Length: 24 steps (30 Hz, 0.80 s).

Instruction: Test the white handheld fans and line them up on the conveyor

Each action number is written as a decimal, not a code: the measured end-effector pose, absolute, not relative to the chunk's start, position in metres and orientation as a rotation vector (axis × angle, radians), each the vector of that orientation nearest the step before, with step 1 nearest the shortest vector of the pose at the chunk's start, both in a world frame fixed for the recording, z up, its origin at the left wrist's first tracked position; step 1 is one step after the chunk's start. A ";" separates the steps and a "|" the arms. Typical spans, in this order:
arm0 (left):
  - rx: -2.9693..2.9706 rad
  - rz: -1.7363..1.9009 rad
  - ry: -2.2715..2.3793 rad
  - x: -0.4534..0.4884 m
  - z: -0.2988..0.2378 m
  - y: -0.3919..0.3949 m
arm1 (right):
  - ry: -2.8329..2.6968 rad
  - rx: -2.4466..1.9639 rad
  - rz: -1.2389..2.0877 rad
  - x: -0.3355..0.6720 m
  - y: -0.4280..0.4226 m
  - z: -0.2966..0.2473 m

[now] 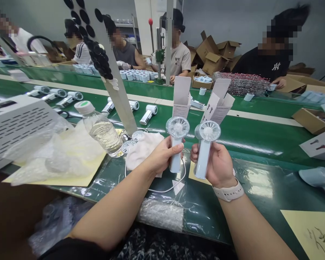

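My left hand (164, 153) is closed round the handle of a pale blue handheld fan (178, 128), its thumb lying across the front. Beside it, my right hand (220, 164) grips a second handheld fan (209, 131) of the same kind. Both fans stand upright, side by side and slightly apart, with their round clear grilles turned toward me. Just behind them are two open white cartons, a left carton (182, 92) and a right carton (218, 103) with printed sides. A crumpled white cloth (142, 150) lies left of my left hand, near a white cable (162, 190).
Several more fans lie on the green conveyor (262, 135). To my left are a clear bottle (104, 131), plastic bags (56, 153) and a slotted white case (24, 126). A slanted post (119, 97) with black discs rises ahead. Co-workers sit across the line.
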State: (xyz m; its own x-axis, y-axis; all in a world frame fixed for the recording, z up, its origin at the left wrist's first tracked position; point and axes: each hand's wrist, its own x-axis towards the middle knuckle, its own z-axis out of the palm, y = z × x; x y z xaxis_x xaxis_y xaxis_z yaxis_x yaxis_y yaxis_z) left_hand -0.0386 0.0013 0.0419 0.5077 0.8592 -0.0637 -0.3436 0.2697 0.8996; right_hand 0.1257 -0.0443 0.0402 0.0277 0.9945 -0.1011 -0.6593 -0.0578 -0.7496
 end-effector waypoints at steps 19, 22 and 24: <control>1.066 0.867 0.519 -0.043 0.039 0.003 | -0.618 -0.712 1.235 0.130 -0.042 0.037; 1.078 0.874 0.505 -0.042 0.040 0.003 | -0.603 -0.727 1.216 0.129 -0.041 0.036; 1.077 0.883 0.504 -0.042 0.041 0.002 | -0.602 -0.738 1.202 0.129 -0.041 0.035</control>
State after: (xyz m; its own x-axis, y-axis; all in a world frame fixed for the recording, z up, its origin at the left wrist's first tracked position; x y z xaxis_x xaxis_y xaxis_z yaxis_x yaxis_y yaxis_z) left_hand -0.0423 0.0024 0.0409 0.5710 0.8191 0.0553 -0.3685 0.1955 0.9089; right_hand 0.1291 -0.0411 0.0345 0.2599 0.9652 0.0288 -0.6015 0.1851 -0.7772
